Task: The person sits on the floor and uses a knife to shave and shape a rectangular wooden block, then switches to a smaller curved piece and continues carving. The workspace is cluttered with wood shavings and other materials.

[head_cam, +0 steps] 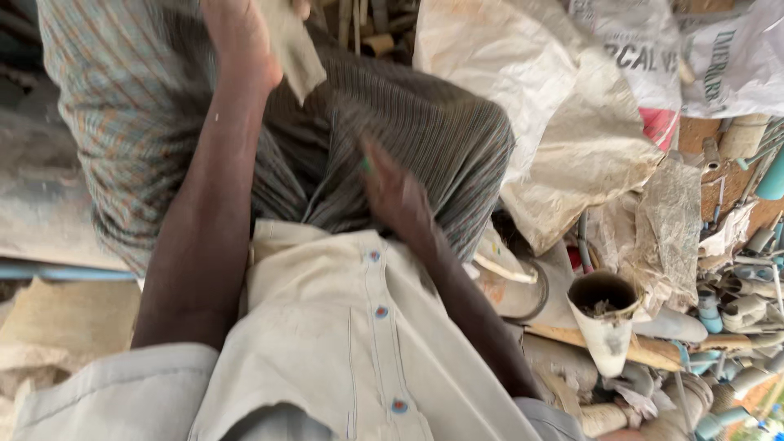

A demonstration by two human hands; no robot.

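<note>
I look down my cream shirt with blue buttons [376, 311] onto my lap in striped cloth [425, 139]. My left hand [238, 39] is raised at the top of the view and grips a flat, grey-beige piece [291, 49] that looks like stiff cloth or paper. My right hand [398, 196] rests over my lap in the middle, blurred by motion. A tiny green spot [366, 166] shows at its fingertips; I cannot make out whether the fingers hold it.
Dusty white woven sacks [563, 122] lie at the upper right. Below them is a heap of grey and blue pipe fittings [735, 310] and a white pipe stub with an open mouth [604, 318]. A blue pipe [57, 272] runs along the left.
</note>
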